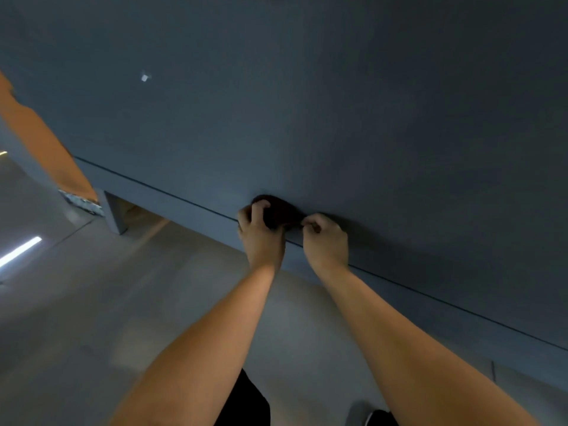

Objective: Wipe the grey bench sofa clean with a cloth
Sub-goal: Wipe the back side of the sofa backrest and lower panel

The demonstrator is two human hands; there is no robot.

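Here the dark cloth [281,212] sat bunched at the front edge of the grey bench [307,118], the left hand [261,232] gripping one side and the right hand [325,241] pinching the other. It looked soft, light and floppy, likely best held wadded under a flat palm

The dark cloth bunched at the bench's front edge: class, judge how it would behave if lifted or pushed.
Probably floppy: the dark cloth sits crumpled between the left hand and right hand. Likely light, since a mere pinch seems to hold it. It should drag rather than roll across the smooth-looking grey bench.
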